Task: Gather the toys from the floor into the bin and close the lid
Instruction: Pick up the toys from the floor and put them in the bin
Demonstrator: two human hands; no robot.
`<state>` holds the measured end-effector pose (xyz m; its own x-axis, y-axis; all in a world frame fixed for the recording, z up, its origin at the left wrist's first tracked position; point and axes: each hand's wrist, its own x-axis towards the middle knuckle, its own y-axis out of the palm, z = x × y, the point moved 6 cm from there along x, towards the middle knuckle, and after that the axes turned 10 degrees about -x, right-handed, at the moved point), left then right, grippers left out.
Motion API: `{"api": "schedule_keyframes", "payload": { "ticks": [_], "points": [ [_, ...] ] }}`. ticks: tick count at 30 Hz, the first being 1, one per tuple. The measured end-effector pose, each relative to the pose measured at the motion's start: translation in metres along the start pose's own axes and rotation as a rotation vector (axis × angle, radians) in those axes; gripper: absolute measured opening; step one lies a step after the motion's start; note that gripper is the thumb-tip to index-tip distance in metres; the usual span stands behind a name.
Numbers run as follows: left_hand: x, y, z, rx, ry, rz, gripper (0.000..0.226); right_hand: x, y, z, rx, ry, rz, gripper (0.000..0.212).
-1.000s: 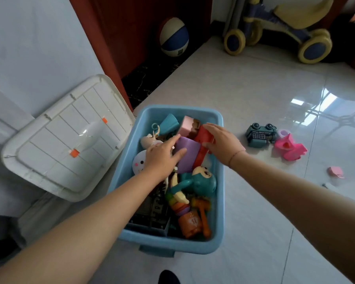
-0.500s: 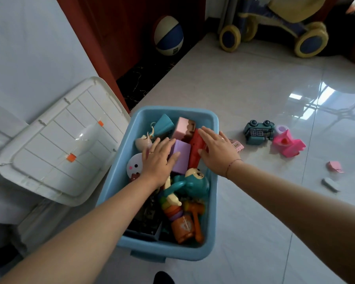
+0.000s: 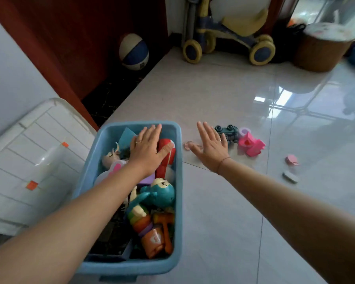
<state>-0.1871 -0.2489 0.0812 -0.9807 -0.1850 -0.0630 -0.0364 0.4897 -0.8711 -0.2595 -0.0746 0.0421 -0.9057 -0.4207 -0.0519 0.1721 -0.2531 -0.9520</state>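
Your right hand has left the bin at 6 o'clock, fingers straight and empty, heading for the green car and pink toy at 1 o'clock; your left hand lies flat on the binned toys; lid off at 9 o'clock, gathering unfinished.

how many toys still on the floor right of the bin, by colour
pink: 3, the big toy, the small piece, the pale piece by the right hand
dark green: 1, the car
lilac: 1, the cup, perhaps part of the big toy
grey-white: 1, the flat piece
total: 6
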Motion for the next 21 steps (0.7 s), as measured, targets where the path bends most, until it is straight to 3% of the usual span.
{"api": "schedule_keyframes", "payload": {
  "ticks": [7,11,16,21],
  "points": [
    [0.077,0.082,-0.096,0.02,0.182,0.14,0.069,-0.007,0.016,-0.179,-0.079,0.345,-0.023,0.086],
    [0.115,0.161,-0.099,0.005,0.038,0.257,0.074,0.009,0.033,-0.247,-0.074,0.424,-0.025,0.092],
    [0.135,0.235,-0.06,0.039,-0.166,0.342,0.081,0.029,0.066,-0.281,-0.032,0.415,0.031,0.096],
    [0.143,0.262,-0.04,0.019,-0.187,0.258,0.064,0.041,0.081,-0.287,0.014,0.383,-0.017,0.086]
  ]
}}
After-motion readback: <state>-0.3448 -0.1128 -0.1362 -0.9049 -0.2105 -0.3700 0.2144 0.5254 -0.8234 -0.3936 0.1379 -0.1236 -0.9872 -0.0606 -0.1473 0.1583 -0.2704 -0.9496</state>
